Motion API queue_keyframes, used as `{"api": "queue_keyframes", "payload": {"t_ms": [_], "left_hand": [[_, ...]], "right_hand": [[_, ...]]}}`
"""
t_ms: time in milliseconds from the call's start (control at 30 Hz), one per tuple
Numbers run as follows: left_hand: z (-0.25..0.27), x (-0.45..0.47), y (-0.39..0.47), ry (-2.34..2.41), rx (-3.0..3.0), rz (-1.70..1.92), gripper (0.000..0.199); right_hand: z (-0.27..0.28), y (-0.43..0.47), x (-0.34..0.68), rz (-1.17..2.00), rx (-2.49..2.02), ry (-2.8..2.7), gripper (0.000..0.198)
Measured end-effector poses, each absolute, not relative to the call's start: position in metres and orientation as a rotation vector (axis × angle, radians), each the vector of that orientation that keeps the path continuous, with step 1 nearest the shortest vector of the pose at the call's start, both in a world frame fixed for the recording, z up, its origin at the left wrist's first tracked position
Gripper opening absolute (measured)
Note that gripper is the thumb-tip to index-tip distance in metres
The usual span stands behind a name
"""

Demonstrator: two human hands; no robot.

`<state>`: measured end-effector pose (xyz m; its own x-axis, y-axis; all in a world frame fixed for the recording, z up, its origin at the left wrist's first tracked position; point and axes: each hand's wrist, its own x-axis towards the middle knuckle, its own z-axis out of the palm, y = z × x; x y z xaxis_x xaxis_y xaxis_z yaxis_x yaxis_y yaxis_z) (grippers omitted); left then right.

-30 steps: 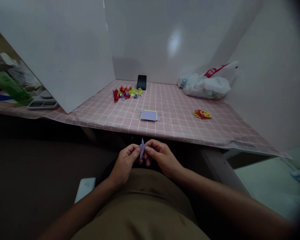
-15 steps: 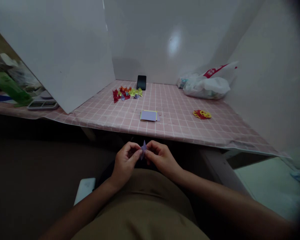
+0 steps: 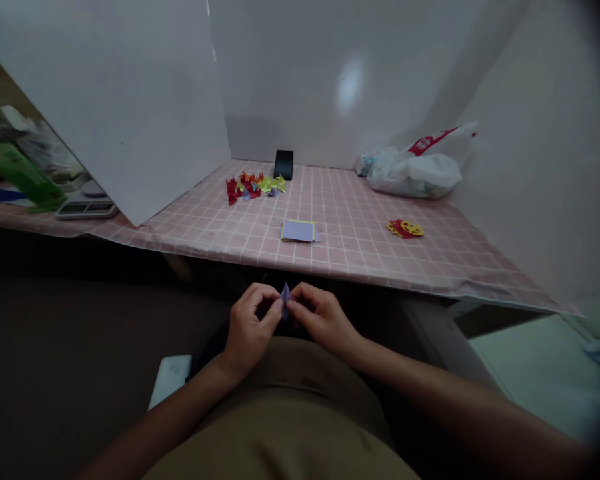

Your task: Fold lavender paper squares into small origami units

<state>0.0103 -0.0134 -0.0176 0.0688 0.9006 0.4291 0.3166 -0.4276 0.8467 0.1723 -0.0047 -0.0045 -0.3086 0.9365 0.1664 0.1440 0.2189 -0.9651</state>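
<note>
A small folded purple paper (image 3: 285,302), diamond-shaped with a pointed top, is held upright in front of my body, just below the table's front edge. My left hand (image 3: 250,327) pinches its left side between thumb and fingers. On its right side, my right hand (image 3: 325,319) grips it the same way. A stack of paper squares (image 3: 299,231) lies on the table beyond my hands, purple on top with yellow edges showing. Farther back sits a cluster of small folded paper figures (image 3: 250,188) in red, orange, yellow and purple.
The table (image 3: 350,250) has a pink checked cover. A phone (image 3: 283,164) leans at the back. Yellow and red paper cutouts (image 3: 405,229) lie to the right, with a white plastic bag (image 3: 415,175) behind. White panels (image 3: 130,100) enclose the table; a scale (image 3: 87,208) is at left.
The folded purple paper has turned slightly between my fingers, so more of its front face and centre crease shows. Both hands have shifted only a little.
</note>
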Motion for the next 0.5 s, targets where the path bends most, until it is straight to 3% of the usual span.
{"api": "queue_keyframes", "payload": {"t_ms": [233, 500], "left_hand": [[-0.0138, 0.0097, -0.0139, 1.259, 1.872, 1.444, 0.010], [-0.0162, 0.0148, -0.0123, 1.182, 1.395, 1.283, 0.011]], "right_hand": [[-0.0078, -0.0024, 0.1721, 1.289, -1.027, -1.526, 0.013], [-0.0086, -0.0024, 0.1714, 1.309, -0.984, -1.511, 0.013]]}}
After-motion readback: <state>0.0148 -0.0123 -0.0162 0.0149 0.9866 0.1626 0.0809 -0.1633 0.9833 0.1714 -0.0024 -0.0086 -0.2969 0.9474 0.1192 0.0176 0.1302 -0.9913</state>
